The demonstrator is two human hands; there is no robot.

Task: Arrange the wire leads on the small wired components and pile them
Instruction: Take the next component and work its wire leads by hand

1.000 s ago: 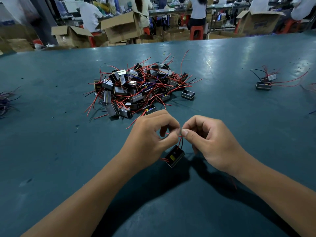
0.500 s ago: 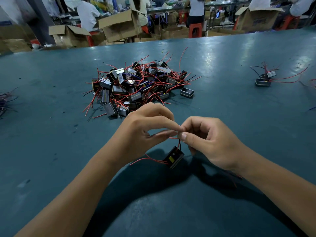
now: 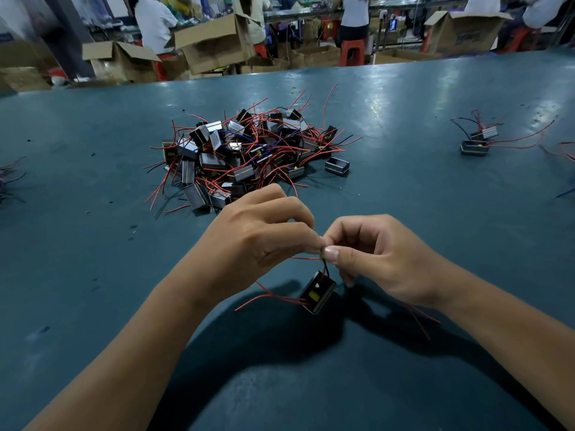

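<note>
Pinching red leads (image 3: 323,263) together, left hand (image 3: 258,241), right hand (image 3: 382,259); component (image 3: 318,292) dangling, markings unreadable

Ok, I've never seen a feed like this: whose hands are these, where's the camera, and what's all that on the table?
The camera sits on a person's head, looking forward and down at their own bare hands. The left hand and right hand pinch the wire leads of one small component, which dangles below their fingertips. Behind them on the teal table lies a pile of components with red wires, and a smaller group sits far right. Cardboard boxes and other workers fill the background.
</note>
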